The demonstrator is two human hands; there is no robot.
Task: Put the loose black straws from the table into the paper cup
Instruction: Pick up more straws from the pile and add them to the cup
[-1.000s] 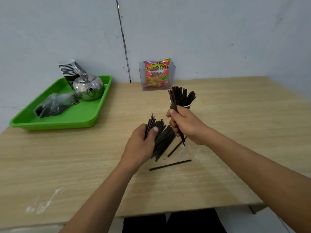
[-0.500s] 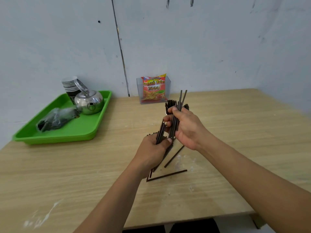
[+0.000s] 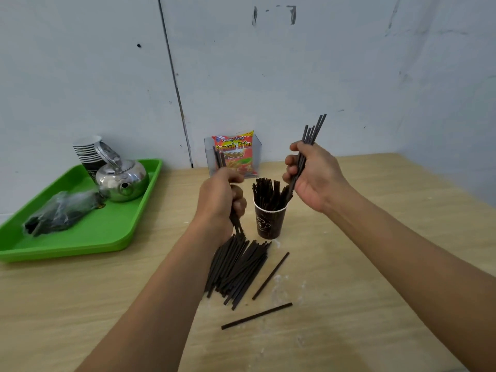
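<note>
A dark brown paper cup [image 3: 269, 222] stands in the middle of the wooden table, packed with black straws [image 3: 268, 194]. My right hand [image 3: 314, 176] is up and to the right of the cup, shut on a few black straws [image 3: 312, 132] whose lower ends reach the cup's rim. My left hand [image 3: 221, 200] is just left of the cup, shut on a few black straws [image 3: 219, 158] held upright. A pile of loose black straws [image 3: 237, 267] lies in front of the cup, with two single straws [image 3: 270, 275] [image 3: 256, 316] beside it.
A green tray [image 3: 112, 234] at the left holds a steel kettle [image 3: 122, 179], a stack of paper cups [image 3: 90, 154] and a plastic bag of black straws [image 3: 60, 212]. A clear box with a snack packet [image 3: 236, 154] stands against the wall. The table's front edge is near me.
My hands have separated: the right one rose to the right of the cup with its straws, the left one lifted a few straws off the pile. The camera view has tilted up.
</note>
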